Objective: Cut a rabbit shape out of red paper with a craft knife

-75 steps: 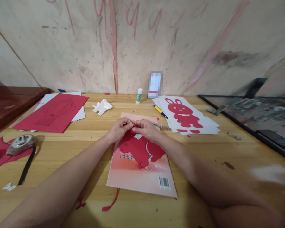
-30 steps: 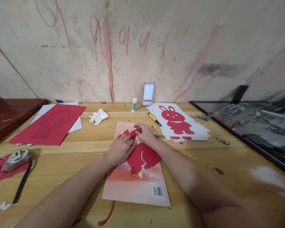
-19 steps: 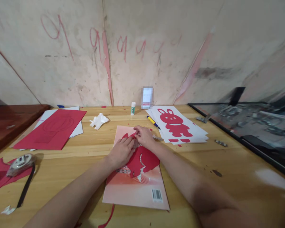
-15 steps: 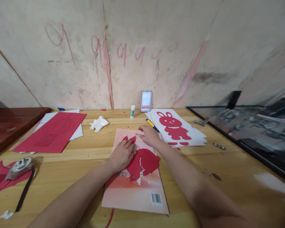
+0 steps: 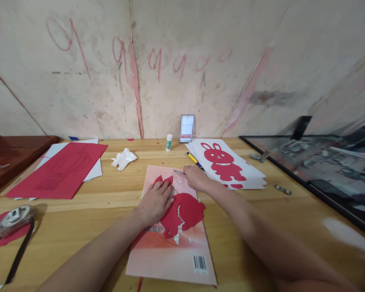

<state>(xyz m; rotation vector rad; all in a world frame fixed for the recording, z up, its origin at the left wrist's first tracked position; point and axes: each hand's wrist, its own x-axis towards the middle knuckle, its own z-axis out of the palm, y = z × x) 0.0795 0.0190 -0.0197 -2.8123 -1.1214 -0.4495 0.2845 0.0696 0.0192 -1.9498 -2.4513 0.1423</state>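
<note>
A red paper cutout (image 5: 187, 211) with two pointed ears and a curved slit lies on a pink book (image 5: 167, 265). My left hand (image 5: 156, 200) rests on the cutout just below the ears, fingers lying flat and pressing it to the book. Near the book's top right corner, my right hand (image 5: 196, 178) is closed around what looks like a craft knife (image 5: 179, 173). Its thin silver blade points left toward the ears, apart from them. The handle is hidden in my fingers.
White sheets with a red paper rabbit (image 5: 223, 162) lie at right beside a yellow pen (image 5: 194, 159). A glue stick (image 5: 169, 143) and a phone (image 5: 187, 127) stand near the wall. Leftward are crumpled tissue (image 5: 124, 159), red paper (image 5: 59, 170) and a tape dispenser (image 5: 15, 221).
My right hand has moved slightly right and down, away from the ears, and more of the blade shows. My left hand stays on the cutout. The view has shifted a little.
</note>
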